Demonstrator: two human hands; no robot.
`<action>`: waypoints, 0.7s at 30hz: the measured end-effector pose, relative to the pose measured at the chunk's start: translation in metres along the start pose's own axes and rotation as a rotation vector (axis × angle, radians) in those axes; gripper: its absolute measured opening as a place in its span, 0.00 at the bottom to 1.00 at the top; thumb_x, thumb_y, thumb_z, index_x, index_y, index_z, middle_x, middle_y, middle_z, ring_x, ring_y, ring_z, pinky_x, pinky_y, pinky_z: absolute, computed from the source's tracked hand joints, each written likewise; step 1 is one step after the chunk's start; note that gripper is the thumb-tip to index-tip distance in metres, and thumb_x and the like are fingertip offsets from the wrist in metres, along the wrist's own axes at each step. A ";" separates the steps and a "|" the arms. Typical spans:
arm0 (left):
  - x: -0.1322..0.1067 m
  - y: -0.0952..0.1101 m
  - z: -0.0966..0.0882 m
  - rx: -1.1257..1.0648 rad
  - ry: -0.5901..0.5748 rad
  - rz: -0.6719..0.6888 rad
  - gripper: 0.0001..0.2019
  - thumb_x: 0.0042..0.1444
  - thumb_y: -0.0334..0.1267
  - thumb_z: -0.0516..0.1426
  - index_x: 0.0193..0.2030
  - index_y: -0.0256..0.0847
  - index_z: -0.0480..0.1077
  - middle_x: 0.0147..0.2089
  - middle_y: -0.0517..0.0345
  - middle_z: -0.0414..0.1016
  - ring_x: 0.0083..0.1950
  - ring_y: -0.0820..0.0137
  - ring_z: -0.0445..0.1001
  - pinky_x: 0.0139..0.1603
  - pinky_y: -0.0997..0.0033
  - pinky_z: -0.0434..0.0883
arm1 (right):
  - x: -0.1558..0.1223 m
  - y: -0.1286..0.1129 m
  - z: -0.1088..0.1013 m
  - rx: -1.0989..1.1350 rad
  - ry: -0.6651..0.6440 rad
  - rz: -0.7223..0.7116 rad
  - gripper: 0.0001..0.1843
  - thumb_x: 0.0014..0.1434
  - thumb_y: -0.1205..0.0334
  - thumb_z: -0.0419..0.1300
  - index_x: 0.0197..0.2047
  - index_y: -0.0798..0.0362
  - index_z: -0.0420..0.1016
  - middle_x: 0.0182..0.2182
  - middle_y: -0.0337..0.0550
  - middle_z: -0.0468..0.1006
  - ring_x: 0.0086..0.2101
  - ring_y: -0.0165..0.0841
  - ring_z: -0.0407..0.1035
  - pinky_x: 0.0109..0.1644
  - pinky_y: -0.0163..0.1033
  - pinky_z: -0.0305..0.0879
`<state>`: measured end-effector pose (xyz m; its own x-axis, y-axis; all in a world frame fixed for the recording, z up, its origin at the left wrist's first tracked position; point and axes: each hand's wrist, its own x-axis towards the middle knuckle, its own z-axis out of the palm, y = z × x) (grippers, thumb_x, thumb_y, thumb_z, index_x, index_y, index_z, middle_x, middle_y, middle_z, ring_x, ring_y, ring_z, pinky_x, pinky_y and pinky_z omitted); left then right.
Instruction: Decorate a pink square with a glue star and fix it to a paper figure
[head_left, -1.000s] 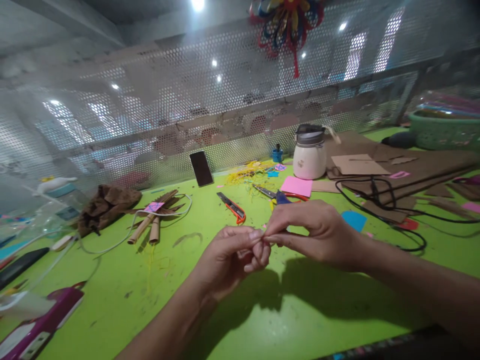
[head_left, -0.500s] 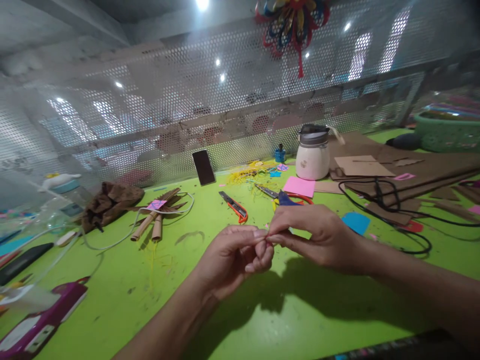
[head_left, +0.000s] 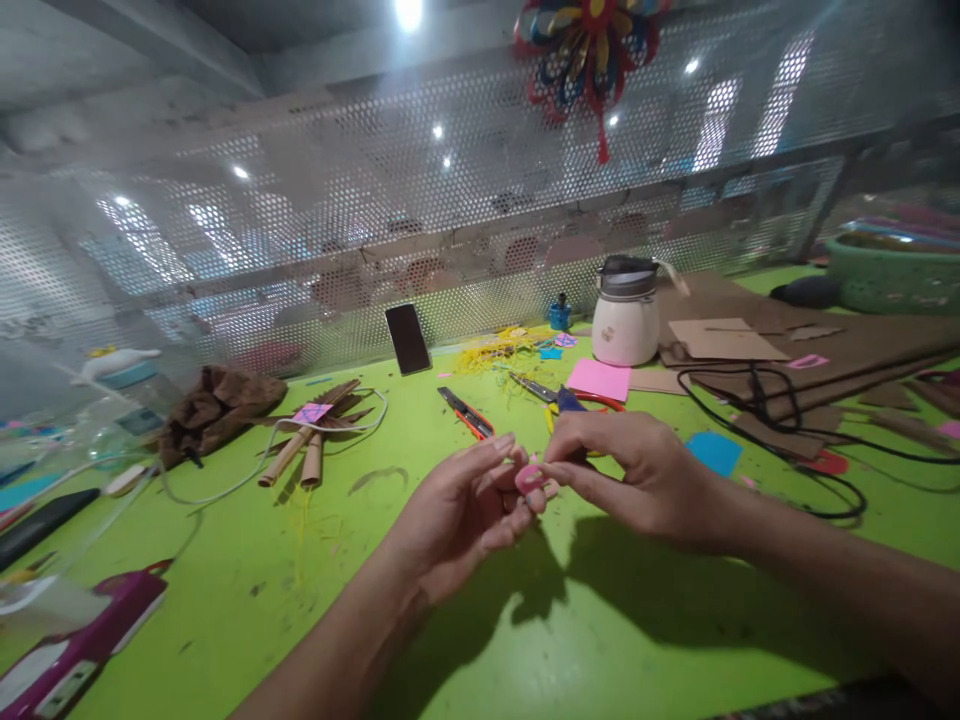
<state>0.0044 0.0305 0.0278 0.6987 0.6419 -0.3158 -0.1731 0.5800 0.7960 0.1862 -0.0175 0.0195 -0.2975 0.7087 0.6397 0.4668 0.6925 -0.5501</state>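
Both hands meet above the green table (head_left: 247,590), just in front of me. My right hand (head_left: 637,475) pinches a small pink piece (head_left: 529,478) between thumb and forefinger. My left hand (head_left: 461,510) is beside it with its fingers loosely spread, and its fingertips touch the same pink piece from the left. Just beyond the hands lie an orange utility knife (head_left: 466,412) and scissors (head_left: 562,398).
A phone (head_left: 408,338) leans on the perforated metal screen behind. A white jar (head_left: 626,312), pink paper (head_left: 598,379), cardboard sheets (head_left: 810,345) and a black cable (head_left: 795,425) lie right. Paper rolls (head_left: 300,450) and a brown cloth (head_left: 217,405) lie left; a pink device (head_left: 75,650) sits near left.
My left hand has opened from a pinch to spread fingers. A small pink piece now shows between the two hands' fingertips. The view has shifted slightly.
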 end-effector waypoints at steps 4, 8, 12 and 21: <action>0.003 -0.001 -0.002 0.096 0.029 0.049 0.09 0.56 0.41 0.57 0.34 0.35 0.68 0.28 0.58 0.72 0.23 0.80 0.69 0.16 0.84 0.54 | 0.002 0.002 -0.001 -0.001 0.014 0.066 0.07 0.60 0.66 0.56 0.31 0.57 0.71 0.24 0.39 0.73 0.25 0.25 0.65 0.30 0.31 0.61; 0.006 -0.007 -0.002 0.405 0.059 0.246 0.12 0.57 0.44 0.56 0.34 0.35 0.67 0.30 0.57 0.73 0.25 0.78 0.70 0.22 0.81 0.63 | 0.004 0.005 0.002 0.072 0.008 0.213 0.09 0.58 0.64 0.57 0.27 0.56 0.70 0.21 0.38 0.72 0.22 0.25 0.64 0.26 0.32 0.60; 0.007 -0.014 -0.003 0.890 0.171 0.685 0.11 0.57 0.39 0.56 0.44 0.35 0.67 0.32 0.56 0.74 0.29 0.75 0.72 0.31 0.75 0.70 | 0.007 0.004 0.005 0.308 0.009 0.432 0.12 0.58 0.57 0.58 0.27 0.55 0.69 0.18 0.34 0.68 0.19 0.23 0.61 0.21 0.31 0.58; 0.011 -0.019 -0.011 1.658 0.286 1.317 0.08 0.59 0.32 0.54 0.44 0.35 0.70 0.30 0.56 0.73 0.29 0.75 0.69 0.28 0.77 0.67 | 0.010 -0.004 0.008 0.530 -0.002 0.620 0.16 0.51 0.51 0.63 0.25 0.55 0.66 0.17 0.31 0.65 0.18 0.22 0.60 0.21 0.30 0.61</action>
<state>0.0078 0.0324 0.0030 0.5858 0.3318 0.7395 0.3786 -0.9187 0.1123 0.1745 -0.0120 0.0232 -0.1164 0.9840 0.1346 0.0912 0.1455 -0.9851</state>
